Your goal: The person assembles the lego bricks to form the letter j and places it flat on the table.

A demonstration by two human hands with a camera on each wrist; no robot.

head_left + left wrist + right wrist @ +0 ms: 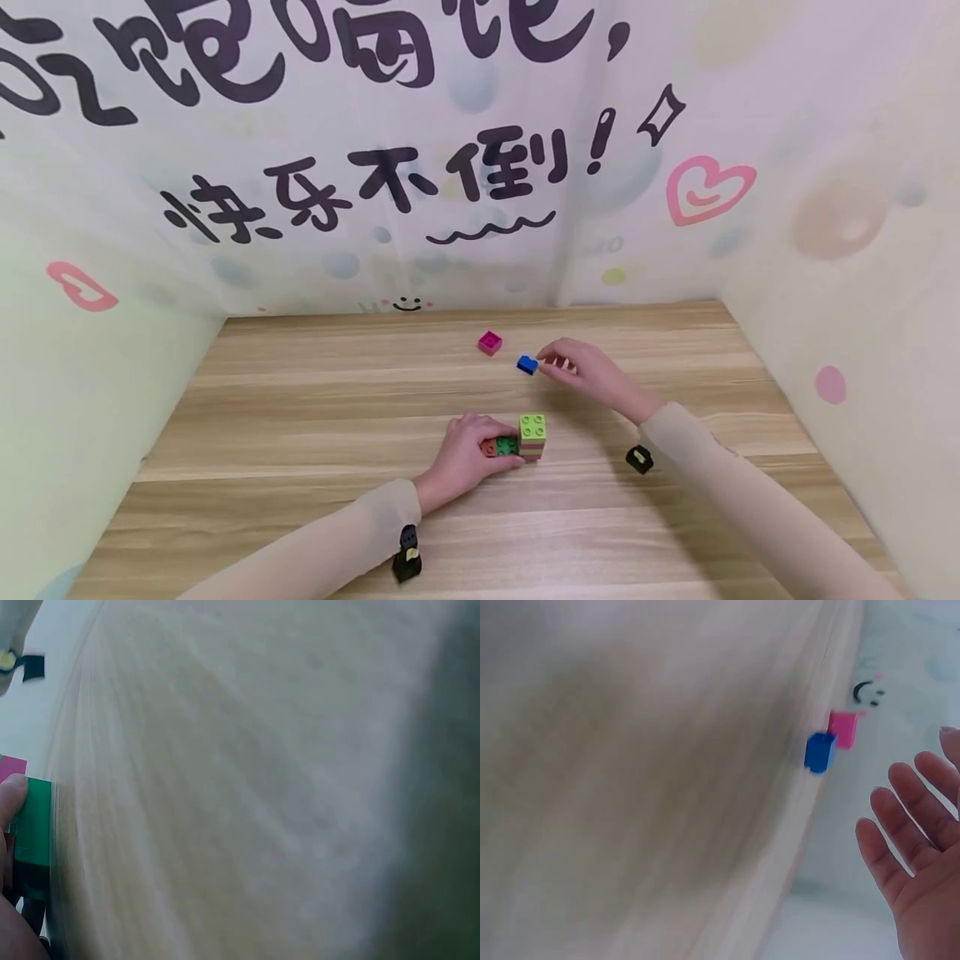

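Observation:
My left hand (468,450) grips a small toy-brick build low at the table's middle, thumb and fingers on either side. Green bricks (507,447) and an orange-brown brick (489,448) show between the fingers. At the build's right end rises a stack (532,437) with a lime studded top and pink and green layers. Close up in the left wrist view, a fingertip lies at the green side (34,832). Farther back, my right hand (592,375) reaches to a blue brick (527,364), fingertips right beside it. Its fingers (904,832) are spread and loosely bent in the right wrist view.
Behind the blue brick, a magenta brick (490,342) rests on the wooden table (315,375). White printed sheets (480,275) wall in the back and both sides. Each sleeve carries a small black device (639,459) near the wrist.

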